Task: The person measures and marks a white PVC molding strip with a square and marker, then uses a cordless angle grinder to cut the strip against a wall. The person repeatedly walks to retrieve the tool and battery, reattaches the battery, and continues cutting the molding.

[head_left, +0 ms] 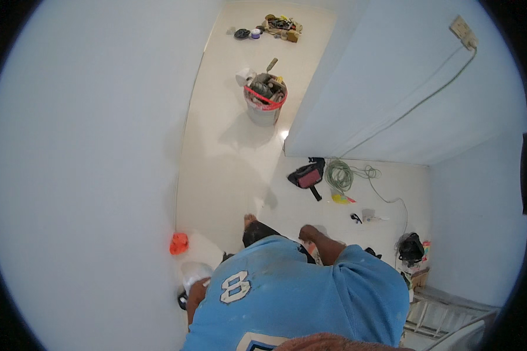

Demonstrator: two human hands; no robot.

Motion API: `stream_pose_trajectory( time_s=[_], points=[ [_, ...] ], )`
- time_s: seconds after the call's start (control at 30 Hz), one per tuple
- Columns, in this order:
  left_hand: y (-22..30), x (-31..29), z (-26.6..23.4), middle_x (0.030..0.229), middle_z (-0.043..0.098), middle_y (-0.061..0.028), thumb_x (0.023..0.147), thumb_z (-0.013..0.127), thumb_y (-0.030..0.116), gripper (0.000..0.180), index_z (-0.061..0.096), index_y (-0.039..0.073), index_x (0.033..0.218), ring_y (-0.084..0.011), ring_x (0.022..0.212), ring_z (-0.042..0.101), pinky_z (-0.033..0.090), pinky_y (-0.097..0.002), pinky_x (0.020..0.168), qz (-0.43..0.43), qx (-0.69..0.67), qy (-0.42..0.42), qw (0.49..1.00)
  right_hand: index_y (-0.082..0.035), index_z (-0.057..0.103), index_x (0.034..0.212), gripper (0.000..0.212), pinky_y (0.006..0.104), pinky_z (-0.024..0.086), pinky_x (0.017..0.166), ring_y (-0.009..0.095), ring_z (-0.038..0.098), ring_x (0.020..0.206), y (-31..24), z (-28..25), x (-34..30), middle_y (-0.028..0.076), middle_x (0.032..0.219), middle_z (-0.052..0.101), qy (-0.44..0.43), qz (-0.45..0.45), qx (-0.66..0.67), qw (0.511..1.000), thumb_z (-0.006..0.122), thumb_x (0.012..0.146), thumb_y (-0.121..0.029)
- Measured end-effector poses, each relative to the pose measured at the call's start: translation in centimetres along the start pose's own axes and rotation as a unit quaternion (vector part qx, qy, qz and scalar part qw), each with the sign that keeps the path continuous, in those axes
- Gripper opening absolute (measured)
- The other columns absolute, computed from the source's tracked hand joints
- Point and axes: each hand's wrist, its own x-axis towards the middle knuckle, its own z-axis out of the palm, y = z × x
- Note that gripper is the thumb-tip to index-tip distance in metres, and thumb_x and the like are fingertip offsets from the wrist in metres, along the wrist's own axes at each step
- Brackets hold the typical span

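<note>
My blue shirt fills the lower middle of the view and covers much of my arms. My left hand (198, 291) is low at the left, close against a white translucent plastic bag (194, 273). Its fingers are too small and partly hidden to tell whether it grips the bag. A small black-and-white item (182, 300) lies beside that hand. From the blue sleeve my right arm (329, 248) reaches forward and bends; the fingers of that hand cannot be made out. A pale reddish thing (314, 253) shows partly beside this arm.
An orange bag (179, 243) lies by the left wall. Ahead stands a bucket of tools (264, 111), with more tools (282, 26) beyond. To the right are a black bag (307, 175), a coiled cable (339, 175), a black plastic bag (411, 248) and a ladder (433, 316).
</note>
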Motion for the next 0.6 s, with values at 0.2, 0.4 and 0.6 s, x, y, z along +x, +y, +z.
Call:
stream_pose_trajectory(
  time_s=[0.2, 0.4, 0.6],
  points=[
    [8.6, 7.7, -12.3, 0.139, 0.069, -0.0217, 0.086, 0.082, 0.035, 0.062, 0.069, 0.009, 0.141, -0.0373, 0.126, 0.067, 0.054, -0.0463, 0.107, -0.074, -0.02, -0.043, 0.996, -0.002, 0.08, 0.1, 0.026, 0.0441, 0.062, 0.077, 0.032, 0.077, 0.076, -6.6, -31.7, -1.2, 0.02, 0.09, 0.078, 0.282, -0.067, 0.228, 0.93, 0.07, 0.091, -0.024],
    [18.6, 21.9, -25.9, 0.141, 0.068, -0.0208, 0.086, 0.082, 0.036, 0.062, 0.07, 0.009, 0.14, -0.0373, 0.128, 0.066, 0.054, -0.0464, 0.108, -0.048, 0.015, -0.074, 0.996, -0.002, 0.077, 0.114, 0.038, 0.0479, 0.056, 0.1, 0.038, 0.071, 0.115, -8.4, -51.6, 0.7, 0.022, 0.116, 0.076, 0.377, -0.068, 0.303, 0.873, 0.069, 0.09, -0.031],
    [31.7, 40.6, -43.5, 0.143, 0.067, -0.0199, 0.086, 0.082, 0.037, 0.061, 0.07, 0.009, 0.14, -0.0374, 0.131, 0.065, 0.053, -0.0464, 0.11, 0.021, 0.21, -0.168, 0.963, 0.002, 0.078, 0.091, 0.035, 0.0455, 0.063, 0.069, 0.03, 0.076, 0.069, -5.9, -57.6, 4.4, 0.017, 0.085, 0.079, 0.136, 0.067, 0.32, 0.935, 0.067, 0.094, -0.031]
  ],
)
